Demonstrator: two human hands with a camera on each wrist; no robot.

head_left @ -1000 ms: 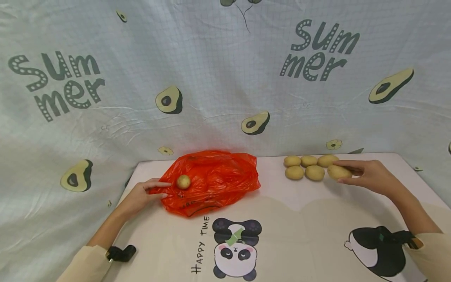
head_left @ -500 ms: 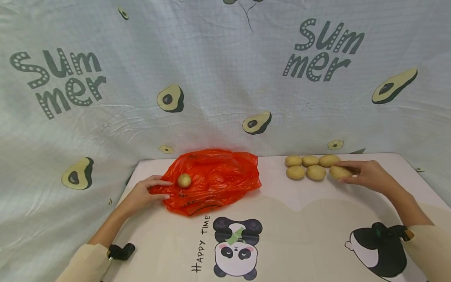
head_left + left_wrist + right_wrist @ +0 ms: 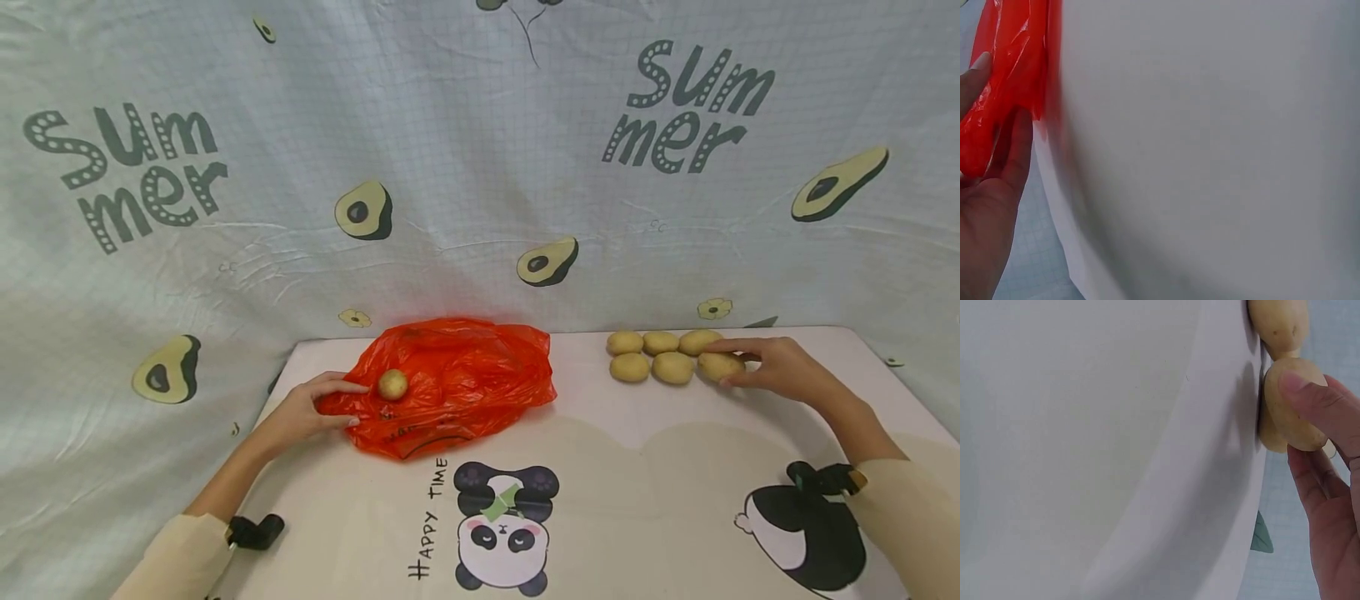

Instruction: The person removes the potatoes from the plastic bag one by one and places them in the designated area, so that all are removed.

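Note:
My right hand (image 3: pixel 787 372) pinches a yellow potato (image 3: pixel 717 367) between thumb and fingers, at the right end of the front row. In the right wrist view, that potato (image 3: pixel 1291 406) shows the thumb lying over its side. Several other potatoes (image 3: pixel 672 368) stand close by in two short rows. My left hand (image 3: pixel 303 417) touches the left end of a crumpled red plastic bag (image 3: pixel 465 375), its thumb and fingers spread apart. A single round potato (image 3: pixel 392 385) lies at the bag's left part. The left wrist view has the bag (image 3: pixel 1013 62) beside the straight fingers.
The pale table cover (image 3: pixel 615 500) carries a printed panda (image 3: pixel 501 533) and lettering. Behind the table's far edge hangs a light curtain (image 3: pixel 450 150) with avocado and "summer" prints.
The potato in my right hand has shifted slightly left and lower, up to the neighbouring potatoes. My left hand and the bag stay almost where they were.

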